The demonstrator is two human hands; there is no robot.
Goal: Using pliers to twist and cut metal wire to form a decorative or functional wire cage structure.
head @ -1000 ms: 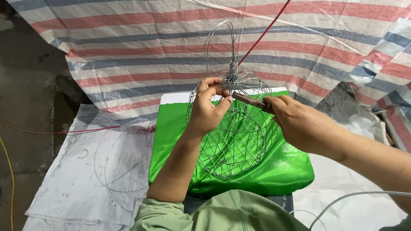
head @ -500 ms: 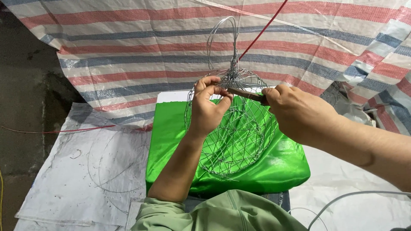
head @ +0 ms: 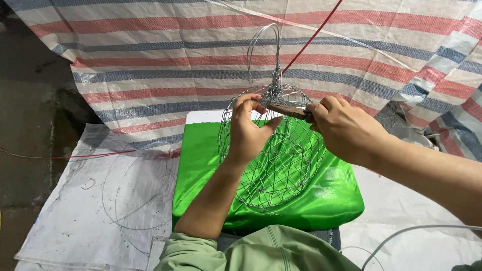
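The person holds a round wire mesh basket (head: 273, 155) upright over a bright green cushion (head: 321, 200), which lies across the lap. The basket's woven wires gather into a twisted neck at the top, and from there a tall wire loop (head: 263, 47) rises in front of a striped tarpaulin (head: 175, 55) in red, blue and white bands.

The left hand (head: 248, 131) grips the upper rim of the basket, thumb stretched to the right and fingers curled over the top wires near the neck. The right hand (head: 346, 128) is closed around the handle of a brown-handled tool (head: 288, 110), whose tip reaches into the wires just below the neck, close to the left thumb. What kind of tool it is cannot be told, as the hand hides most of it.

A thin red cord (head: 314, 35) slants from the neck of the basket up to the top edge of the view. To the left of the cushion a white woven sheet (head: 85, 211) covers the floor, with loose wire rings (head: 125, 200) lying on it. A grey wire (head: 416, 232) curves in at the lower right.
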